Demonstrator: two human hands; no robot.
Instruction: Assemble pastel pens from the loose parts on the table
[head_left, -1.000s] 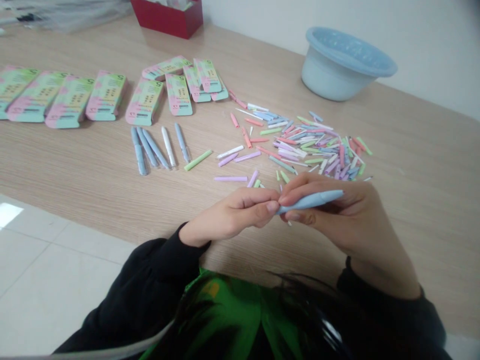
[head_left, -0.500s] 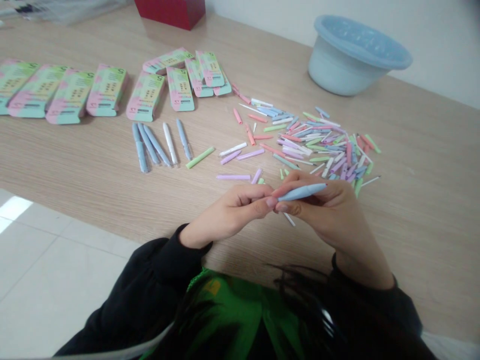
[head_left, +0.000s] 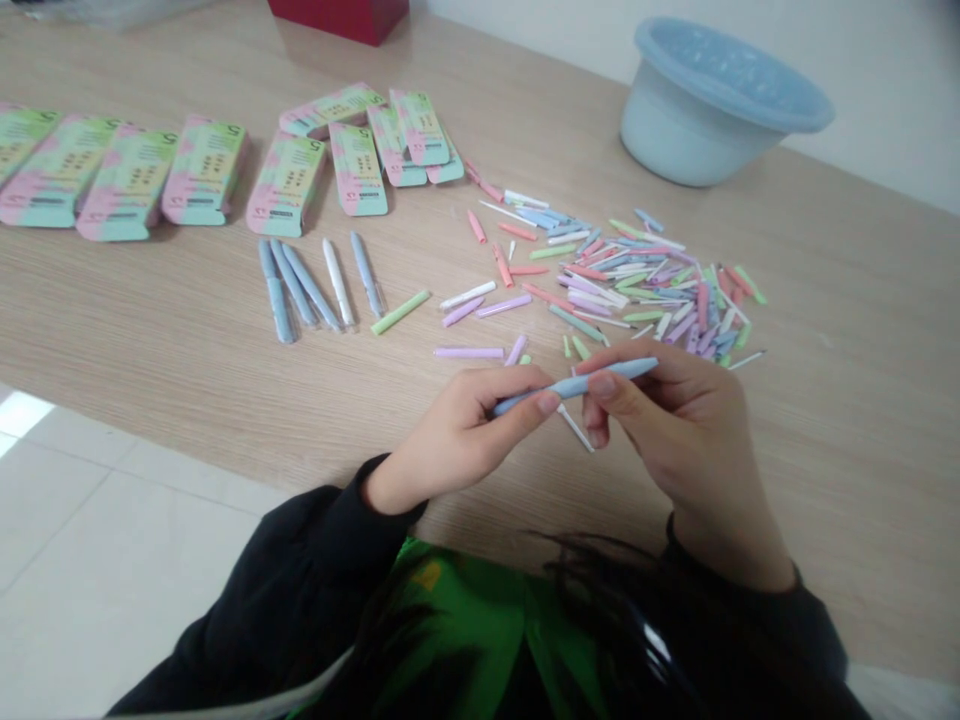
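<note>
A slim light-blue pen lies nearly level between my two hands, above the table's near edge. My left hand pinches its left part between thumb and fingers. Thumb and fingers of my right hand grip its right part, with the tapered tip sticking out past them. Under the hands a thin white stick-like piece rests on the table. Just beyond lies a loose heap of pastel pen parts. To the left, several light-blue pens and one white pen are set out in a row.
Several pink-and-green printed boxes stretch along the left and back of the wooden table. A light-blue basin stands at the back right near the wall. At the back edge is a red box. A green tube lies mid-table.
The pen's left part, covered by my fingers before, now shows. My right fingers have shifted along it, and its right end sits slightly higher. The view has tilted a little.
</note>
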